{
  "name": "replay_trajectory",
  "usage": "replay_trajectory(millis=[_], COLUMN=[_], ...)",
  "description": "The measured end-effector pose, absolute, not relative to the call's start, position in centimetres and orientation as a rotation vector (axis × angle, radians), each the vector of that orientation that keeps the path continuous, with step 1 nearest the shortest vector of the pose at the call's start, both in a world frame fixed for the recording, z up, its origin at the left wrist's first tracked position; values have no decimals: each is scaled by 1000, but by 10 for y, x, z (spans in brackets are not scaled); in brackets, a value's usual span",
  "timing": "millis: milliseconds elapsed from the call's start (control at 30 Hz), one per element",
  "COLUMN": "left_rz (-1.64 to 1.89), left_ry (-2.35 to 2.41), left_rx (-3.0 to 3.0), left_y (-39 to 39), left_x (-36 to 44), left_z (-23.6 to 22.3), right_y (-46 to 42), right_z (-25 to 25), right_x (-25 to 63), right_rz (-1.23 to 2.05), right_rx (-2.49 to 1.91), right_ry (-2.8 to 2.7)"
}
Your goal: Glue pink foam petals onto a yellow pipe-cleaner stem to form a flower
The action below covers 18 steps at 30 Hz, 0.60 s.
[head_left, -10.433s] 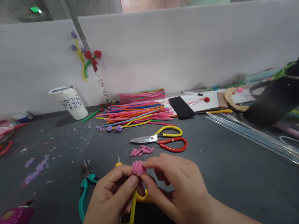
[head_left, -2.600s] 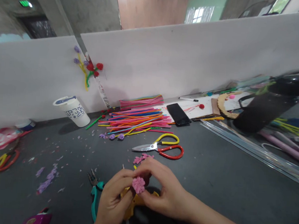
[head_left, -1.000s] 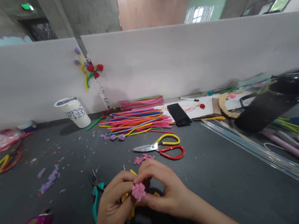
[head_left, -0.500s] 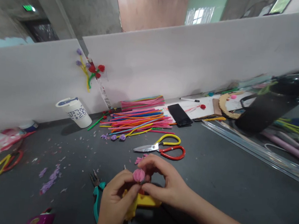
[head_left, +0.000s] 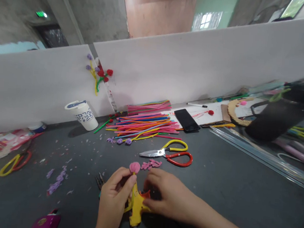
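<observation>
My left hand (head_left: 115, 198) pinches the short stem of a small pink pipe-cleaner flower (head_left: 134, 167) and holds it upright just above the desk. My right hand (head_left: 165, 198) has its fingers closed on a yellow glue gun (head_left: 137, 205) with an orange trigger, lying between both hands. The flower sits close above the gun's front end. Loose pink petal pieces (head_left: 150, 164) lie just beyond my right hand.
Yellow-and-red scissors (head_left: 168, 152) lie past the petals, before a pile of coloured pipe cleaners (head_left: 143, 122). Pliers (head_left: 99, 181) show left of my left hand. A paper cup (head_left: 83, 114), a phone (head_left: 186, 120), a black bottle (head_left: 279, 114), purple scraps (head_left: 56, 182) and other scissors (head_left: 14, 160) lie around.
My right hand has let go of the pink flower and dropped to the glue gun. My left hand now holds the flower alone, raised a little higher.
</observation>
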<state>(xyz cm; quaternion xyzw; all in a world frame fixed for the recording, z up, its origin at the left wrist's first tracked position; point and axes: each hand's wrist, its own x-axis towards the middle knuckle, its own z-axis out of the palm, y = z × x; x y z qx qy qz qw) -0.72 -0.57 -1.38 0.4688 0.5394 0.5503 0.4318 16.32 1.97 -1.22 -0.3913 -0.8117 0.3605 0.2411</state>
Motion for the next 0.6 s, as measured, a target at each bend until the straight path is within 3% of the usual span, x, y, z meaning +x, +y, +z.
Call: replay_trajectory(millis=[267,600], left_rz=[1374,1521], left_ry=[1329,1502], left_rx=[964,1037], left_y=[-2,-4], left_x=[-10,-25], left_z=[-5,4], right_y=[0,21], right_z=[-34,-10], right_x=[143,164], right_rz=[831,914], right_rx=[-1087,-1141], right_ry=[-2487,-1885])
